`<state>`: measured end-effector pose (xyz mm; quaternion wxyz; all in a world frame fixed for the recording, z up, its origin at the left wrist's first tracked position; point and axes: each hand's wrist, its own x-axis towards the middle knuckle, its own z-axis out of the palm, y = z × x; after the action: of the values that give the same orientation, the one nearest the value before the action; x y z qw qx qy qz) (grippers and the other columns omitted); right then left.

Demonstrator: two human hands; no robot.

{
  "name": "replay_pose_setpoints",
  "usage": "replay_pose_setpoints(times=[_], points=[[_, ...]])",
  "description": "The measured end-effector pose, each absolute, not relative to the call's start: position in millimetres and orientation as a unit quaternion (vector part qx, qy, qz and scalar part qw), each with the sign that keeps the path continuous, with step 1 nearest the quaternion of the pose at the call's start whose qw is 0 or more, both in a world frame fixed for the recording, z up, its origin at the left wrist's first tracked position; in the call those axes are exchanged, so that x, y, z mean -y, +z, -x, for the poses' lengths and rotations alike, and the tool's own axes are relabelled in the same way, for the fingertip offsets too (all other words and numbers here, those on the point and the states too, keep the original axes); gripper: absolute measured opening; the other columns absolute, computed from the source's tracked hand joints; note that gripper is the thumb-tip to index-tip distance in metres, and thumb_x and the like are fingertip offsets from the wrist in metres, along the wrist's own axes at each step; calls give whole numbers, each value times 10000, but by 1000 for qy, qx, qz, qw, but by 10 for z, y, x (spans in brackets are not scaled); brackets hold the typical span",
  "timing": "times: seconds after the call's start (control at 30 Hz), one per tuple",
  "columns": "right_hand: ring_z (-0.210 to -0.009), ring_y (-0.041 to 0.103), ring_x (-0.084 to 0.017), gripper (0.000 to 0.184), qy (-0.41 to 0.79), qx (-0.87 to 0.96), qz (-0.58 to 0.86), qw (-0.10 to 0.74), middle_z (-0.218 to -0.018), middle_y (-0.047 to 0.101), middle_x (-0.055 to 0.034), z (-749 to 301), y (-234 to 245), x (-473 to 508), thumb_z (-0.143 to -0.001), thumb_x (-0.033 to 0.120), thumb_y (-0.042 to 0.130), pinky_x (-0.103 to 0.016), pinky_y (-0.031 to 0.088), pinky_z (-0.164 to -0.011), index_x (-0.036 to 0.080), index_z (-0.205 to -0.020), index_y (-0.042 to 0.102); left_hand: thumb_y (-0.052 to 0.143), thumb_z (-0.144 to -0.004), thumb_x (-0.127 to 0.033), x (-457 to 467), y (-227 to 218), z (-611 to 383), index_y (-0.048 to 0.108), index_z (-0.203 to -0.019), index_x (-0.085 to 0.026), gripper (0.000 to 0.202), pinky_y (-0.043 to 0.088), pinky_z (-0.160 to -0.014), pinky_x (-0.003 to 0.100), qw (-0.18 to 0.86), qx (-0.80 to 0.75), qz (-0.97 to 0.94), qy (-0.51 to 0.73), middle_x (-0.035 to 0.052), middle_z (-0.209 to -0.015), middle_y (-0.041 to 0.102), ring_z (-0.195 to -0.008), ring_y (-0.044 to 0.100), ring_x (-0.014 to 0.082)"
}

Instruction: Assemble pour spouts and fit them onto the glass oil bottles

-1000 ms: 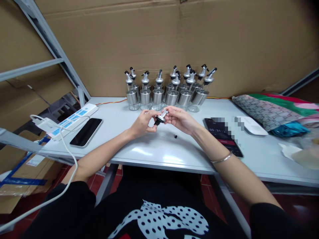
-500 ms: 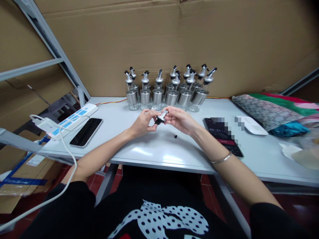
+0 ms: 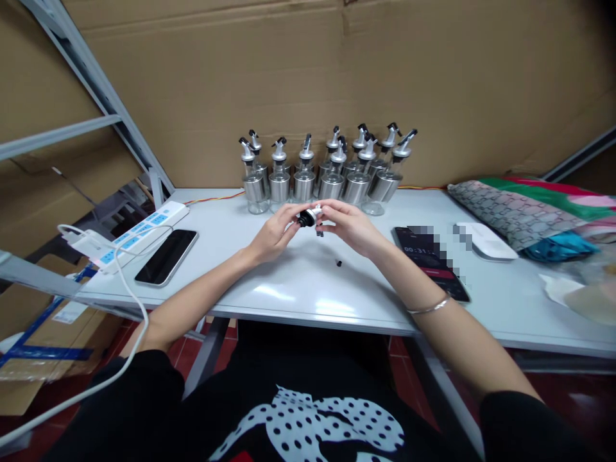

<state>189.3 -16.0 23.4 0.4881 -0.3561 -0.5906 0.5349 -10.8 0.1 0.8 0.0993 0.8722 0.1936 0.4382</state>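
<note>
Over the middle of the white table (image 3: 298, 292), my left hand (image 3: 275, 231) and my right hand (image 3: 350, 226) meet around a small silver and black pourer cap (image 3: 308, 217). Both hands pinch it with their fingertips, the left on its black end, the right on its silver end. A tiny black piece (image 3: 339, 263) lies on the table just below my right hand. Behind the hands stand several glass and steel dispenser bottles (image 3: 327, 176) with pourer tops, in a row against the cardboard wall.
A dark phone (image 3: 166, 255) and a white power strip (image 3: 139, 232) with a cable lie at the left. At the right are a second phone (image 3: 430, 260), a white mouse (image 3: 486, 242) and folded patterned cloth (image 3: 520, 215). A grey metal rack stands at far left.
Both hands have lifted slightly and turned the cap, so that it now lies more level between the fingertips. The camera view has shifted a little.
</note>
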Motion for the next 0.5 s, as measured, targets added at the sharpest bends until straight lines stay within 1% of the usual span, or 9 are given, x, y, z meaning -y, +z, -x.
replay_pose_setpoints(times=[0.07, 0.13, 0.2, 0.3, 0.43, 0.5], points=[[-745, 519, -135, 252, 410, 636, 403, 515, -800, 568, -9, -1864, 197, 148, -710, 380, 651, -296, 461, -698, 192, -877, 628, 388, -943, -301, -4, -2, 107, 471, -1270, -218, 347, 466, -876, 320, 106, -199, -872, 435, 94, -1132, 545, -1014, 547, 173], [-719, 511, -133, 230, 342, 669, 415, 513, -760, 556, -2, -1829, 171, 158, -708, 354, 631, -275, 433, -638, 183, -862, 620, 408, -937, -328, -10, -19, 105, 493, -1227, -210, 325, 470, -870, 319, 117, -206, -870, 432, 87, -1092, 539, -995, 543, 169], [-718, 526, -135, 220, 347, 693, 403, 486, -757, 568, 1, -1801, 156, 178, -709, 331, 608, -267, 420, -611, 184, -872, 603, 435, -926, -357, -17, -39, 100, 499, -1188, -203, 311, 476, -851, 316, 128, -216, -867, 431, 78, -1055, 539, -949, 547, 162], [-752, 555, -140, 220, 372, 700, 391, 467, -813, 606, -7, -1786, 147, 202, -675, 296, 616, -271, 442, -632, 187, -861, 577, 469, -907, -397, -27, -67, 92, 488, -1153, -196, 318, 480, -819, 307, 143, -233, -860, 431, 66, -1008, 544, -902, 556, 157], [-770, 576, -148, 248, 383, 698, 386, 466, -844, 621, -16, -1791, 147, 209, -645, 277, 631, -293, 476, -671, 186, -867, 569, 470, -903, -414, -36, -82, 85, 456, -1159, -192, 339, 480, -800, 295, 155, -251, -850, 436, 69, -1026, 555, -921, 572, 159], [-761, 581, -150, 256, 376, 702, 387, 464, -829, 621, -16, -1788, 149, 212, -639, 270, 643, -297, 481, -673, 186, -867, 563, 475, -898, -416, -35, -79, 84, 452, -1154, -185, 346, 480, -794, 290, 158, -255, -847, 438, 73, -1028, 561, -924, 577, 159]])
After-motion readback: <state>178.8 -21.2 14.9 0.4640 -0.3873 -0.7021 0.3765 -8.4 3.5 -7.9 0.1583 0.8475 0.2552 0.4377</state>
